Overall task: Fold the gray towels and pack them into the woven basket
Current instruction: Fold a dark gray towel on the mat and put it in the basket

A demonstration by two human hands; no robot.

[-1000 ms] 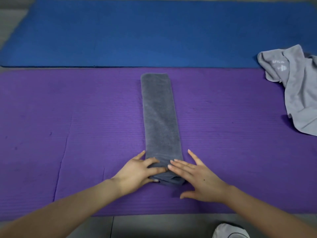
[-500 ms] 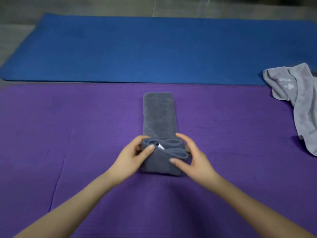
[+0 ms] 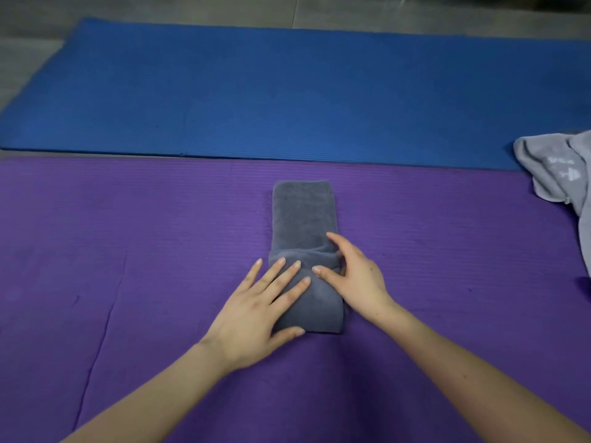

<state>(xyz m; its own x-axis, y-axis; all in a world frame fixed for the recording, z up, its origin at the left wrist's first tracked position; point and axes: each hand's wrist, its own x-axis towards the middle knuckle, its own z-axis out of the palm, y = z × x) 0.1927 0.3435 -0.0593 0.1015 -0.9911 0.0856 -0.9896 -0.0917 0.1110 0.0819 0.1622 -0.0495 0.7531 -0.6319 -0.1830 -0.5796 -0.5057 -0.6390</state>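
pressing flat, your left hand (image 3: 256, 311) rests straight fingers on the dark gray towel (image 3: 302, 215), half folded on the purple mat (image 3: 128, 251); your right hand (image 3: 358, 279) pinches the fold's right edge with curled fingers.

Head view — forward and down, close over the purple mat (image 3: 128, 251).

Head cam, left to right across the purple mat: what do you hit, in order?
left hand → dark gray towel → right hand → light gray towel at the right edge.
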